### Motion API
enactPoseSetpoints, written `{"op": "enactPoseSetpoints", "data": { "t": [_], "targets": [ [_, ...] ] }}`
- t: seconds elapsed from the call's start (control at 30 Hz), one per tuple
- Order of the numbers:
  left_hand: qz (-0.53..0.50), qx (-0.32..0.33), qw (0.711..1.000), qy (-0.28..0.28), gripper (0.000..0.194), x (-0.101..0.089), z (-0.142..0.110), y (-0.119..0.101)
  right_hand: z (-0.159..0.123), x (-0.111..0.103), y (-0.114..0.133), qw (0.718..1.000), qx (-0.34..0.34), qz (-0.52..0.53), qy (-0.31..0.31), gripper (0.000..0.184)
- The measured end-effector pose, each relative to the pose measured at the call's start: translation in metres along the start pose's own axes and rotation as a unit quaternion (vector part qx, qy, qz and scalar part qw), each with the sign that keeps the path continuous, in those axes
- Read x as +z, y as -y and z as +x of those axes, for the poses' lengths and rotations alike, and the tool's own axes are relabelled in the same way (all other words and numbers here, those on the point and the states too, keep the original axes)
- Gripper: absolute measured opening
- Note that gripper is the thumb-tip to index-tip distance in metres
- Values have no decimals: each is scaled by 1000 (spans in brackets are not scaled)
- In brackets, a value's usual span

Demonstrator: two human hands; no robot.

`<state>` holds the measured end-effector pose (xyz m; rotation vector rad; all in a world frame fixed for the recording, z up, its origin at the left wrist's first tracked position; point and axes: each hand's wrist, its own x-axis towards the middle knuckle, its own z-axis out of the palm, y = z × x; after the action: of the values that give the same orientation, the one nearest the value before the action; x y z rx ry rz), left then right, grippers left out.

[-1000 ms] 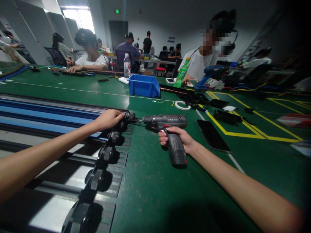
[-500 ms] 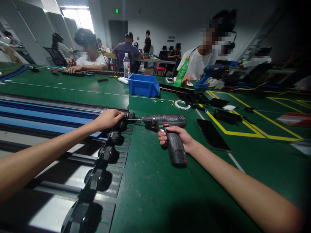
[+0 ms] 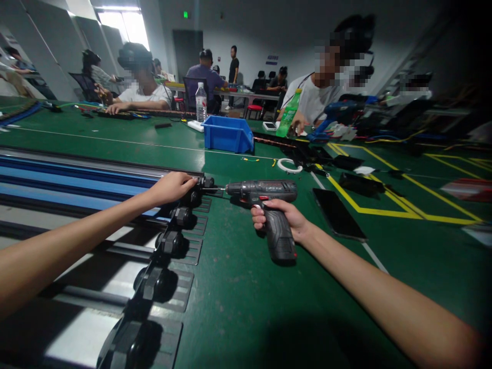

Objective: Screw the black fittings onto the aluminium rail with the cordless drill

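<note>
My right hand [image 3: 282,218] is closed round the grip of a dark cordless drill [image 3: 265,197], held level above the green table [image 3: 246,297]. Its bit points left into the far end of a black bracket row [image 3: 169,246] fixed along a long metal and blue rail assembly [image 3: 69,179]. My left hand [image 3: 172,187] rests with curled fingers on the top black bracket, right beside the bit's tip.
A black phone [image 3: 338,207] lies flat right of the drill. Further back stand a blue bin [image 3: 227,134], a clear water bottle [image 3: 201,102], a green bottle [image 3: 289,114] and a white ring [image 3: 289,165]. Other people sit across the table. Yellow tape lines mark the right side.
</note>
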<state>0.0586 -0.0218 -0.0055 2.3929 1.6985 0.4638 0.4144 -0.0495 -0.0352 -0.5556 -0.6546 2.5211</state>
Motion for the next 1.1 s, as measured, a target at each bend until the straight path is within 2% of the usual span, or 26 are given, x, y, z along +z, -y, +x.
{"op": "enactPoseSetpoints", "data": {
  "t": [1.1],
  "targets": [
    [5,-5,1000,0,54,-1,0,0,0,1,0,1000,-12,-23,-7,24]
  ]
}}
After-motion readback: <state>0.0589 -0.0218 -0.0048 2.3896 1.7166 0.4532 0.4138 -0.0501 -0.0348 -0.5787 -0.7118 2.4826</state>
